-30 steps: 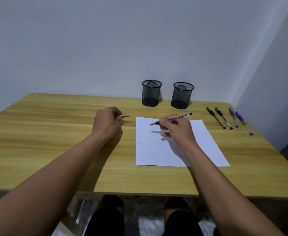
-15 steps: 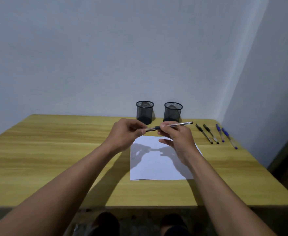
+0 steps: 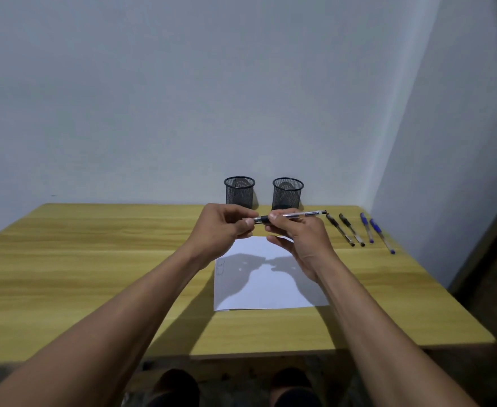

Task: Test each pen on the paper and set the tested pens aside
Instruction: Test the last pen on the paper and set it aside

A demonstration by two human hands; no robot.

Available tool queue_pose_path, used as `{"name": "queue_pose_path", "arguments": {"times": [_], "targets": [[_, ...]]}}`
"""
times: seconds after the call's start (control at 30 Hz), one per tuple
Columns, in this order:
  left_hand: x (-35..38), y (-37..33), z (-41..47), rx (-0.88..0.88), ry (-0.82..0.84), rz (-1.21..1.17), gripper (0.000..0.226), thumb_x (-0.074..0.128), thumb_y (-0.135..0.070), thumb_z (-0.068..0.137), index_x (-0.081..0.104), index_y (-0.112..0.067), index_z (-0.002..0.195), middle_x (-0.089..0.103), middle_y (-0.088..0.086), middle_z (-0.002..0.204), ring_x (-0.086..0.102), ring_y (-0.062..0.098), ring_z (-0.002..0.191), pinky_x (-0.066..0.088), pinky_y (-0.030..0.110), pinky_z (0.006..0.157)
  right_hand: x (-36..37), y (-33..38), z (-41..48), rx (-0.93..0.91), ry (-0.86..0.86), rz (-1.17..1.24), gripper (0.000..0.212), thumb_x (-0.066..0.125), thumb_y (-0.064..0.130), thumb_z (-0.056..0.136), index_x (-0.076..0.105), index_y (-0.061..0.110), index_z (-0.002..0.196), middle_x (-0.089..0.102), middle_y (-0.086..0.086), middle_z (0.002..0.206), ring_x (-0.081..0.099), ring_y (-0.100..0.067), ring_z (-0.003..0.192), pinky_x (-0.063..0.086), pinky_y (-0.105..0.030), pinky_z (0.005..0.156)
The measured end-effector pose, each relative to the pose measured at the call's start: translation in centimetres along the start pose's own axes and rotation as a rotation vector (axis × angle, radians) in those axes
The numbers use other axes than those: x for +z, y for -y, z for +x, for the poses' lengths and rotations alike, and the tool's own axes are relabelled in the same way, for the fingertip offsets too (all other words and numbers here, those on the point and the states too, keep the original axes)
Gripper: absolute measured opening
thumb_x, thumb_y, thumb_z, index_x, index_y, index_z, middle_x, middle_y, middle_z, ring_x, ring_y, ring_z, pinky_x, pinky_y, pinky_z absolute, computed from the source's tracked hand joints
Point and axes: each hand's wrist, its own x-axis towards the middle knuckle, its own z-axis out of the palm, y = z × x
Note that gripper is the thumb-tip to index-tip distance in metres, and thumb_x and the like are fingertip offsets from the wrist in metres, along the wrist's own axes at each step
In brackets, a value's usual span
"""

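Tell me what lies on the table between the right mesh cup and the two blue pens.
In the head view, two black pens lie side by side on the table between the right mesh cup and the blue pens.

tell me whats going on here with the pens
A person holds one pen in the air with both hands: the right hand grips the barrel, the left hand pinches the tip end, apparently at its cap. Below lies the paper, with faint scribbles near its left edge. Four pens lie on the table to the right, near two mesh cups.
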Motion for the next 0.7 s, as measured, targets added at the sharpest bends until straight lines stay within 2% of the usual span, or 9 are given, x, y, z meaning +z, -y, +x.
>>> {"name": "queue_pose_path", "arguments": {"times": [0.13, 0.3, 0.4, 0.53, 0.7], "targets": [[-0.3, 0.2, 0.1, -0.03, 0.016, 0.037, 0.01, 0.066, 0.001, 0.089, 0.073, -0.004, 0.095, 0.067, 0.01, 0.08, 0.063, 0.015, 0.073, 0.06, 0.028, 0.077, -0.9, 0.6, -0.1, 0.009, 0.064, -0.156, 0.003, 0.074, 0.012, 0.091, 0.076, 0.012, 0.093, 0.076, -0.007, 0.086, 0.073, -0.017, 0.086, 0.062, -0.034, 0.072], [-1.0, -0.2, 0.1, -0.055, -0.021, -0.02, 0.01, 0.067, 0.001, 0.087, 0.074, -0.004, 0.093, 0.067, 0.009, 0.083, 0.062, 0.016, 0.078, 0.06, 0.035, 0.085, -3.3, 2.8, 0.2, -0.08, 0.003, -0.252, 0.005, 0.078, 0.01, 0.085, 0.079, 0.015, 0.084, 0.073, 0.001, 0.078, 0.068, -0.013, 0.078, 0.057, -0.031, 0.066], [-0.8, -0.3, 0.1, -0.047, -0.031, -0.029, 0.01, 0.068, 0.001, 0.086, 0.075, -0.004, 0.093, 0.068, 0.011, 0.085, 0.063, 0.016, 0.079, 0.06, 0.035, 0.086, -3.8, 3.6, 0.6, -0.193, 0.042, -0.55, 0.01, 0.081, 0.012, 0.082, 0.08, 0.022, 0.078, 0.075, 0.004, 0.077, 0.065, -0.01, 0.077, 0.052, -0.028, 0.067], [0.4, -0.5, 0.0, -0.017, -0.03, -0.016, 0.01, 0.069, 0.001, 0.086, 0.075, -0.003, 0.093, 0.068, 0.013, 0.085, 0.062, 0.018, 0.077, 0.06, 0.035, 0.085, -3.5, 4.2, 0.7, -0.26, 0.09, -0.855, 0.006, 0.081, 0.019, 0.082, 0.081, 0.022, 0.087, 0.072, 0.009, 0.076, 0.062, 0.0, 0.071, 0.048, -0.02, 0.07], [0.9, -0.5, 0.1, 0.008, -0.034, 0.016, 0.011, 0.069, 0.0, 0.086, 0.074, -0.002, 0.096, 0.066, 0.012, 0.082, 0.059, 0.018, 0.075, 0.06, 0.029, 0.079, -3.6, 4.2, 0.7, -0.296, 0.093, -1.094, 0.005, 0.077, 0.029, 0.084, 0.078, 0.034, 0.083, 0.072, 0.011, 0.08, 0.066, -0.009, 0.081, 0.053, -0.032, 0.076]]}}
